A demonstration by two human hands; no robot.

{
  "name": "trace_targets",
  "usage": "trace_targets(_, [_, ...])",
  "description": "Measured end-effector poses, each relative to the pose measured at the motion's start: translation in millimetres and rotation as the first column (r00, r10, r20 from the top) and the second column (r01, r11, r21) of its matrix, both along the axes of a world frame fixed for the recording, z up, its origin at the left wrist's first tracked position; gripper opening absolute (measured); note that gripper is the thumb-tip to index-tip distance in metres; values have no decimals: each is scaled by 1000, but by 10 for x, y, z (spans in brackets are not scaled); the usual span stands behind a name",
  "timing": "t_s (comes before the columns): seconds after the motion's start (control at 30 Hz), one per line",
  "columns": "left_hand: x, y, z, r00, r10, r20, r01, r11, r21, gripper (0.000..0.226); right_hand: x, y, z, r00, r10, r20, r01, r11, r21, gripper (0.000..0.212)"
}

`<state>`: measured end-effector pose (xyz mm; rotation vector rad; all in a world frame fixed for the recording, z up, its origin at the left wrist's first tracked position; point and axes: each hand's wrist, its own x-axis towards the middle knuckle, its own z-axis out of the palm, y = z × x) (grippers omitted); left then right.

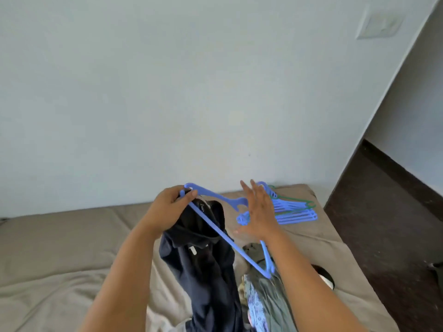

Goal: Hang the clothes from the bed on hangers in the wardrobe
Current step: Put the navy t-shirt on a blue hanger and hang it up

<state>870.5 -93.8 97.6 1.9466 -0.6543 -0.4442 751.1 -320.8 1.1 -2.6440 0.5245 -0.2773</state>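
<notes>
Bed (72, 248) backs blue hanger (215, 230), navy garment (203, 264).

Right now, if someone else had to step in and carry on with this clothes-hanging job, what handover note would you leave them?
Left hand: grips one end of the blue hanger together with the dark navy garment, which droops from that end, not yet spread on the hanger.
Right hand: open, fingers straight, holding nothing, beside the hanger's hook.
Spare hangers, blue and green, lie stacked on the bed by the wall.
More clothes lie piled on the bed below the hands.
Done: hanger and garment picked up.
Left: seat the garment on the hanger, hang it, then the pile. The wardrobe is out of view.
</notes>
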Motion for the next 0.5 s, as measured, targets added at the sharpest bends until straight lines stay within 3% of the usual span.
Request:
trace_targets(0.07, [-67, 112, 326, 997, -27, 74, 25, 999, 24, 35, 45, 95, 221, 997, 69, 39, -60, 981, -187, 100])
trace_targets(0.13, [-157, 261, 584, 992, -10, 123, 5, 999, 39, 27, 55, 225, 432, 992, 106, 66, -85, 961, -263, 65])
trace_targets(0.27, [-201, 579, 878, 991, 29, 130, -36, 998, 50, 27, 66, 450, 931, 977, 207, -49, -211, 973, -99, 21])
trace_targets(0.33, [-191, 732, 915, 998, 34, 52, -38, 997, 71, 26, 43, 522, 1063, 975, 220, -23, -221, 971, -90, 13])
trace_targets(0.43, [-137, 960, 879, 987, 57, -147, -50, 997, 50, 7, 33, 508, 1184, 971, 136, 197, -133, 991, -24, 11])
trace_targets(0.5, [-114, 1088, 817, 990, 86, -116, -64, 982, 180, 8, -11, 496, 1312, 950, -2, 314, -4, 1000, 21, 17])
